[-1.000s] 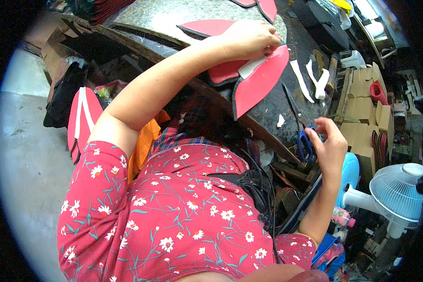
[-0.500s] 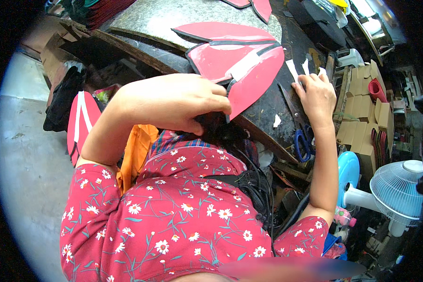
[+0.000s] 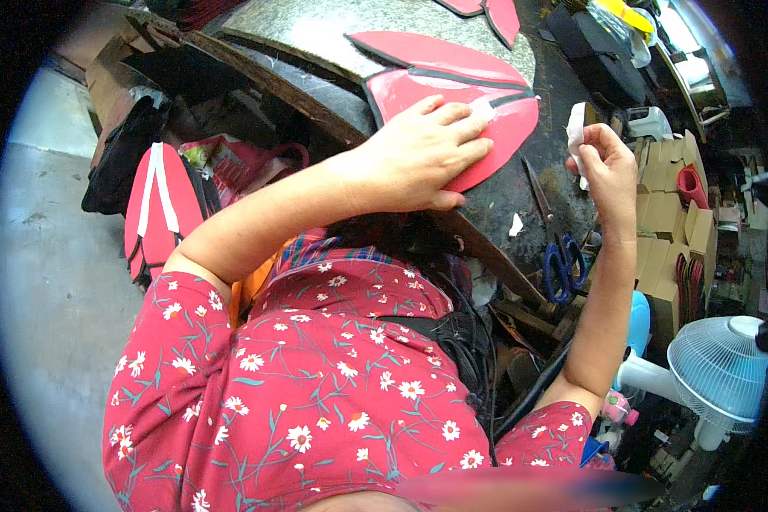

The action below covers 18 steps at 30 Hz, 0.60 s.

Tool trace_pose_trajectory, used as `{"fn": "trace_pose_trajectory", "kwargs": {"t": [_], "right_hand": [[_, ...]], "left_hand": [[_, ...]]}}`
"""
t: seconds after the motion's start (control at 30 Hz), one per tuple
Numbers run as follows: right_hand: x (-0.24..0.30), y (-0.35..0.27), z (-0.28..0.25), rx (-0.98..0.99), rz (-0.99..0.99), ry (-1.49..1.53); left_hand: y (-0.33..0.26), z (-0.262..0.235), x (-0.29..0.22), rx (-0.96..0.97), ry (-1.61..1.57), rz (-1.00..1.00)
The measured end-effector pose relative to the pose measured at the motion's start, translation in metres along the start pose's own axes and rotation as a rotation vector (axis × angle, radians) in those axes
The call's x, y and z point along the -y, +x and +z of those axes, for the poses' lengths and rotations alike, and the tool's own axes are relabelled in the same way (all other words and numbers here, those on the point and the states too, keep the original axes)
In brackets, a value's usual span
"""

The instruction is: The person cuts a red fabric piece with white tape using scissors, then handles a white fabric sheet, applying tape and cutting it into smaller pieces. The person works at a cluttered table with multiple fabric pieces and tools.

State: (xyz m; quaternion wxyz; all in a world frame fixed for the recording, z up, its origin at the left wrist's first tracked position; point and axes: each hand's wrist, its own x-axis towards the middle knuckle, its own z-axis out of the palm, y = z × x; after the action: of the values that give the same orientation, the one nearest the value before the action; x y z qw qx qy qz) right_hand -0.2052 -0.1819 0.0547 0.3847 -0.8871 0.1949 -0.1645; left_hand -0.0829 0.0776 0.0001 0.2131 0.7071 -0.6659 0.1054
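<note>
My left hand [image 3: 431, 154] lies on a red leaf-shaped panel with black edging [image 3: 508, 136], its fingers stretched out and slightly spread. A white patch shows beside the fingertips; the rest of it is hidden under the hand. To the right, my right hand [image 3: 608, 166] pinches a white strip [image 3: 577, 128] between thumb and fingers, raised above the dark worktop [image 3: 559, 154]. Scissors with blue handles [image 3: 561, 266] lie below that hand. Next to them is a small white scrap [image 3: 516, 224].
Another red panel with white strips [image 3: 155, 205] stands at the left by my elbow. More red pieces [image 3: 503, 17] lie at the far side on a speckled slab [image 3: 303, 30]. Cardboard boxes [image 3: 657, 213] and a blue-and-white fan [image 3: 715, 367] are at the right.
My left hand has moved from the panel's near edge onto its surface and flattened. My right hand has picked up the white strip from the worktop and lifted it.
</note>
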Motion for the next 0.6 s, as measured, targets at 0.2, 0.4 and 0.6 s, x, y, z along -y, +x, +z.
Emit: {"fn": "trace_pose_trajectory", "kwargs": {"t": [0.2, 0.4, 0.6], "right_hand": [[0.019, 0.019, 0.010, 0.155, 0.017, 0.060], [0.051, 0.028, 0.041, 0.423, -0.038, 0.089], [0.062, 0.043, 0.067, 0.539, -0.207, 0.025]], "left_hand": [[-0.027, -0.032, 0.033, 0.038, -0.113, 0.059], [-0.022, -0.023, 0.045, -0.051, -0.214, 0.037], [-0.024, -0.011, 0.041, -0.144, -0.205, -0.009]]}}
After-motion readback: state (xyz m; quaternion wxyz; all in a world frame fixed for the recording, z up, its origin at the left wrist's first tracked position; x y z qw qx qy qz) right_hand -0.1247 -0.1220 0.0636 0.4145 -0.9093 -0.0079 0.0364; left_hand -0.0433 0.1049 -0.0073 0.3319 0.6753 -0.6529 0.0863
